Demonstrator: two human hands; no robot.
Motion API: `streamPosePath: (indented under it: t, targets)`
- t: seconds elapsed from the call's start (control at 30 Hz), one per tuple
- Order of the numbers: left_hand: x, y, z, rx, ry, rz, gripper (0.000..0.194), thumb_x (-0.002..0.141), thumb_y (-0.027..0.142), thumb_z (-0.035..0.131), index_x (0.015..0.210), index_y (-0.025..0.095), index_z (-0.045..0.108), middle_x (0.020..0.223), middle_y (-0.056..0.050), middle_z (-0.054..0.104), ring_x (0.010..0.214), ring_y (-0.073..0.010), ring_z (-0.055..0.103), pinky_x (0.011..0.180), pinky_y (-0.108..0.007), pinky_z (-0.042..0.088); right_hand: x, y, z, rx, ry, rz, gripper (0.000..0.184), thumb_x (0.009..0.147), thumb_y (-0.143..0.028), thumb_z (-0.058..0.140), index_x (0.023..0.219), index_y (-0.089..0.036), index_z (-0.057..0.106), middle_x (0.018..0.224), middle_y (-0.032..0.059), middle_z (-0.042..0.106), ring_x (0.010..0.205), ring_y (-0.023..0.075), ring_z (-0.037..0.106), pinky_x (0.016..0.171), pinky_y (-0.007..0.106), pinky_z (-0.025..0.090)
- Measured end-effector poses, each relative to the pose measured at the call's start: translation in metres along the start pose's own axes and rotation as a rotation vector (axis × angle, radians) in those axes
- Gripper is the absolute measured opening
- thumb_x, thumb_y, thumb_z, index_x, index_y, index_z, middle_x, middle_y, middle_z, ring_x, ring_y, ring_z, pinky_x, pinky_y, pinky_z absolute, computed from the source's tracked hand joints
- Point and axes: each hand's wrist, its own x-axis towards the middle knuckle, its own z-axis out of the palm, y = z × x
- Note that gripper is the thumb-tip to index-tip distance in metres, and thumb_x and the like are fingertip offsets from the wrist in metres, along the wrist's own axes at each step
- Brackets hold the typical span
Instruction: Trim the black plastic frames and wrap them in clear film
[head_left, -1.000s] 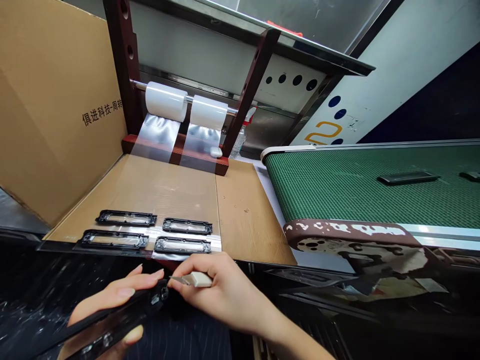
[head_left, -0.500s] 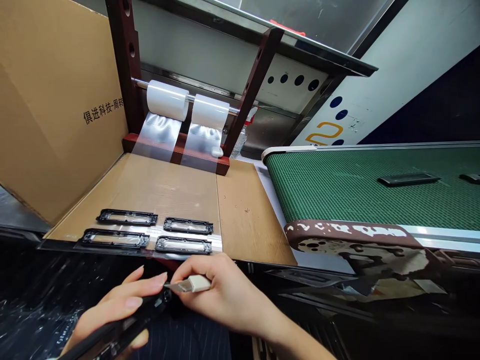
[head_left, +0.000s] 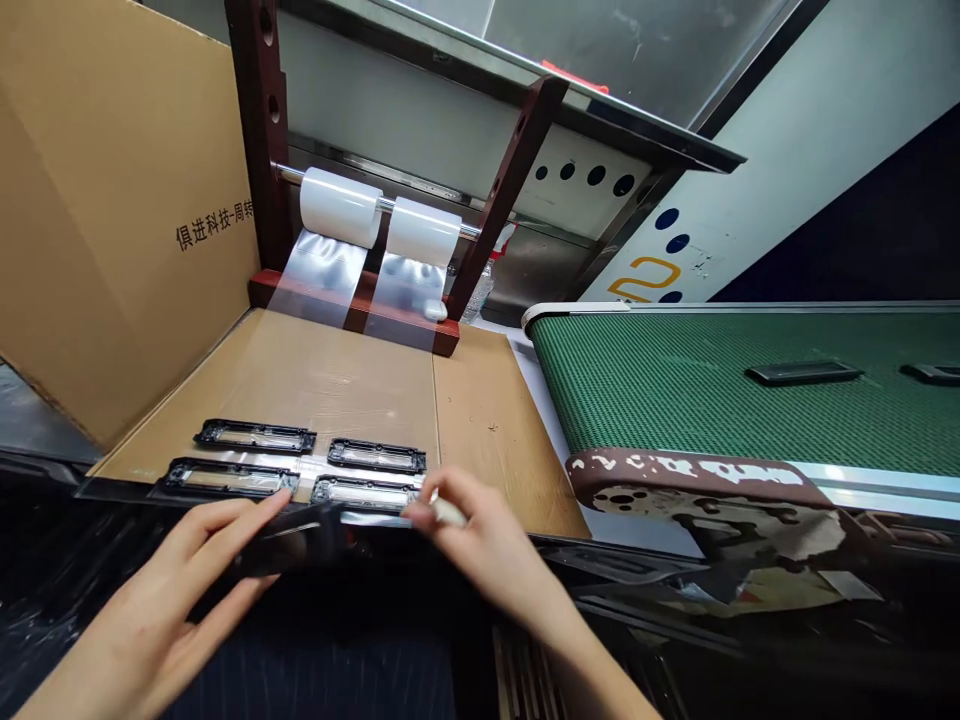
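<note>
Shifted rightward, right hand, gripping a pale-handled cutter, apart from left hand, which pinches a blurred black housing near four black rectangular frames on cardboard, where a low cutter sweep could scratch or nudge the near-right one.

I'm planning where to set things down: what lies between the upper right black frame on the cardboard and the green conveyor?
Only bare cardboard and a pale strip separate the black frame from the green conveyor, in the head view.

held part blurred, green conveyor cut off
</note>
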Motion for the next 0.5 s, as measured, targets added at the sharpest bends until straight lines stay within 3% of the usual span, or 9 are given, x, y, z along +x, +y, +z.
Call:
streamPosePath:
  t: [0.07,0.1,0.2,0.3,0.4,0.5]
  targets:
    - [0.002,-0.006,-0.004,0.148,-0.121,0.084,0.055,0.092,0.04,0.062,0.146,0.038,0.05,0.126,0.001,0.069,0.109,-0.0174,0.071,0.104,-0.019,0.046,0.013,0.026,-0.014,-0.268,0.289,0.037,0.021,0.087,-0.042,0.067,0.079,-0.025,0.06,0.069,-0.0018,0.065,0.062,0.016,0.06,0.056,0.023,0.041]
    - [0.002,-0.008,-0.006,0.206,-0.154,0.105,0.057,0.093,0.042,0.061,0.147,0.037,0.047,0.129,0.001,0.068,0.111,-0.0182,0.07,0.107,-0.021,0.044,0.021,0.041,-0.021,-0.33,0.36,0.07,0.019,0.091,-0.042,0.062,0.082,-0.025,0.061,0.071,0.0002,0.066,0.064,0.0185,0.061,0.057,0.025,0.041]
    - [-0.004,-0.011,-0.009,0.257,-0.21,0.11,0.057,0.094,0.046,0.058,0.148,0.037,0.045,0.13,-0.001,0.068,0.114,-0.0206,0.07,0.107,-0.027,0.046,0.043,0.084,-0.038,-0.411,0.437,0.099,0.016,0.09,-0.038,0.057,0.086,-0.024,0.062,0.083,0.0071,0.07,0.079,0.0263,0.066,0.068,0.034,0.047]
    - [-0.006,-0.008,-0.012,0.244,-0.235,0.141,0.053,0.096,0.044,0.055,0.148,0.036,0.046,0.125,0.0,0.069,0.108,-0.018,0.072,0.103,-0.022,0.048,0.052,0.111,-0.042,-0.448,0.486,0.054,0.02,0.088,-0.036,0.057,0.094,-0.019,0.066,0.099,0.0154,0.07,0.1,0.0334,0.065,0.088,0.047,0.048]
    - [-0.003,-0.003,-0.015,0.253,-0.201,0.16,0.051,0.094,0.044,0.058,0.144,0.039,0.051,0.123,0.003,0.068,0.106,-0.014,0.072,0.106,-0.018,0.042,0.047,0.117,-0.037,-0.433,0.52,-0.023,0.027,0.094,-0.034,0.049,0.102,-0.017,0.068,0.111,0.0184,0.069,0.112,0.0341,0.062,0.099,0.054,0.044]
    - [-0.001,0.0,-0.016,0.24,-0.221,0.146,0.049,0.096,0.042,0.056,0.145,0.038,0.05,0.123,0.003,0.068,0.106,-0.0136,0.073,0.105,-0.017,0.042,0.032,0.109,-0.028,-0.375,0.51,-0.109,0.03,0.1,-0.033,0.043,0.104,-0.02,0.069,0.111,0.0151,0.07,0.111,0.0299,0.063,0.101,0.05,0.046]
